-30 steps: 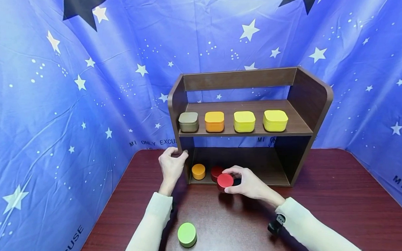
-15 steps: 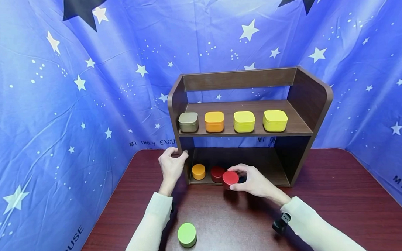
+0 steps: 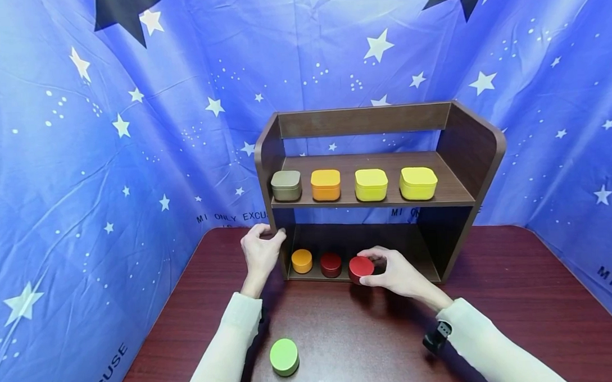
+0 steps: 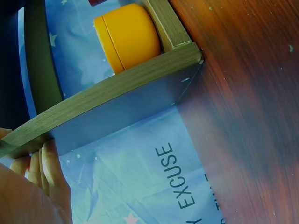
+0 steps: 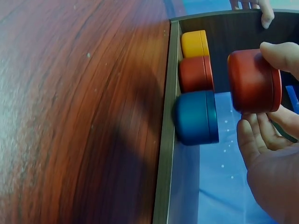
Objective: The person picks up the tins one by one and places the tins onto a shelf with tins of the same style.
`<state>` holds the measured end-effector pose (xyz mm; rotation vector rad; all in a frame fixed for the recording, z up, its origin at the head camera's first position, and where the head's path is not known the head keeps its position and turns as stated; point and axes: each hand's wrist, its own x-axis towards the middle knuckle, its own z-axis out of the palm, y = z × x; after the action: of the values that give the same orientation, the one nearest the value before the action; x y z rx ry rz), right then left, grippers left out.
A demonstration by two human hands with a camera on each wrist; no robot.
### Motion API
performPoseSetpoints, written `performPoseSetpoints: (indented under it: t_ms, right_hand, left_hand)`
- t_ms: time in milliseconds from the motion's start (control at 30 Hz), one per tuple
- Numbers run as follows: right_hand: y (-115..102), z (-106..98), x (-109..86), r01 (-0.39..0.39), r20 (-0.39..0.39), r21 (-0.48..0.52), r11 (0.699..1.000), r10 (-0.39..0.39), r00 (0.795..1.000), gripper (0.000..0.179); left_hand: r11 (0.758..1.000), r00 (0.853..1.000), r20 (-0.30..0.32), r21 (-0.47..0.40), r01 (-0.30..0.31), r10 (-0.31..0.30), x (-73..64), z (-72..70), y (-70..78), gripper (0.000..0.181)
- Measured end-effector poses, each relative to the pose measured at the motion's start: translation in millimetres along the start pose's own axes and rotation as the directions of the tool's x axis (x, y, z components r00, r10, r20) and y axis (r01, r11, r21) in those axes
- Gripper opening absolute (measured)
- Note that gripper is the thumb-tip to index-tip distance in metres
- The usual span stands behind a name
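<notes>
My right hand pinches a round red tin between thumb and fingers, held up at the front of the lower shelf. In the right wrist view, this tin is above the row standing on that shelf. The row has a round orange tin, a dark red tin and a blue tin; the held tin and right hand mostly hide the blue one in the head view. My left hand grips the left side panel of the brown wooden shelf, thumb inside, fingers outside.
On the upper shelf stand a grey-green square tin, an orange one and two yellow ones. A round green tin is on the reddish table near the front. Blue starry cloth hangs around.
My right hand has moved to the right with the red tin, leaving the dark red tin on the shelf fully in sight. My left hand keeps its grip on the panel.
</notes>
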<state>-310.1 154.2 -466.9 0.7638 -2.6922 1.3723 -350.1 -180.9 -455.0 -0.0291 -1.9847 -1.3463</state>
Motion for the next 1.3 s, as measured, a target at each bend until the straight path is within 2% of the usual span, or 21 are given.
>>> performPoseSetpoints:
  t_ms: [300, 733, 1300]
  right_hand:
    - [8, -9, -2.8, 0.001, -0.021, 0.025, 1.000, 0.000, 1.000, 0.054]
    - [22, -21, -8.6, -0.074, -0.064, -0.023, 0.997, 0.072, 0.995, 0.052]
    - [38, -33, -17.7, -0.118, -0.116, -0.052, 0.992, 0.111, 0.987, 0.050]
  left_hand:
    - [1.000, 1.000, -0.004, 0.002, -0.007, 0.007, -0.6, 0.1, 0.7, 0.012]
    - [1.000, 1.000, -0.003, -0.003, -0.011, 0.011, -1.2, -0.5, 2.5, 0.016]
    - [1.000, 1.000, -0.010, -0.007, -0.015, 0.015, -1.4, 0.2, 0.2, 0.014]
